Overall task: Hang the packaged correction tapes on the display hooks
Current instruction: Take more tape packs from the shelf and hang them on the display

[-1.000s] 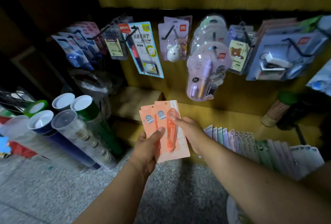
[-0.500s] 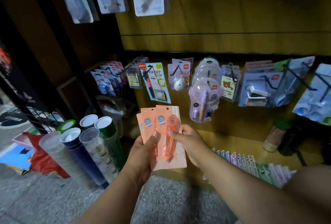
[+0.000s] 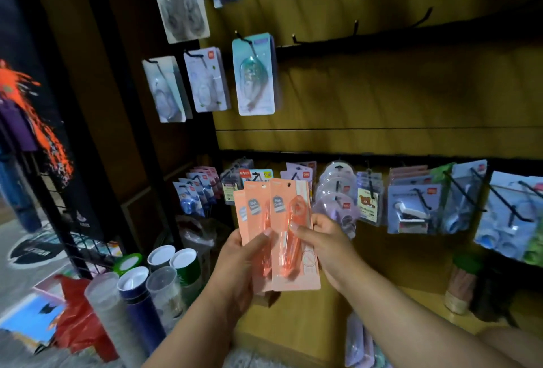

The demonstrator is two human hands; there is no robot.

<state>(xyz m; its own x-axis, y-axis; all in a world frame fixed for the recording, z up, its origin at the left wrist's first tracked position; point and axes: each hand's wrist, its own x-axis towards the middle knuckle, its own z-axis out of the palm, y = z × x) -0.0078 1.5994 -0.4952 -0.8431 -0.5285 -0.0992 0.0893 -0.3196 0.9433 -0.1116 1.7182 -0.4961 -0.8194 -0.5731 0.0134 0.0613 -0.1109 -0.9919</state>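
A fanned stack of three orange correction tape packs (image 3: 282,235) stands upright in front of me. My left hand (image 3: 241,262) grips the stack from the left with its thumb on the fronts. My right hand (image 3: 326,244) pinches the front pack at its right edge, thumb on the clear blister. Bare black hooks (image 3: 355,28) stick out of the upper rail on the wooden wall, up and to the right of the packs. Other packaged tapes (image 3: 254,73) hang on hooks at the upper left.
The lower rail is crowded with hanging stationery packs (image 3: 411,206) behind my hands. Capped tubes (image 3: 164,279) and a red bag (image 3: 79,323) stand on the floor at the left. A black wire rack (image 3: 58,191) borders the left side.
My view has tilted upward, bringing the upper rail and its bare hooks into sight. Both hands have risen a little with the orange packs, keeping the same grip.
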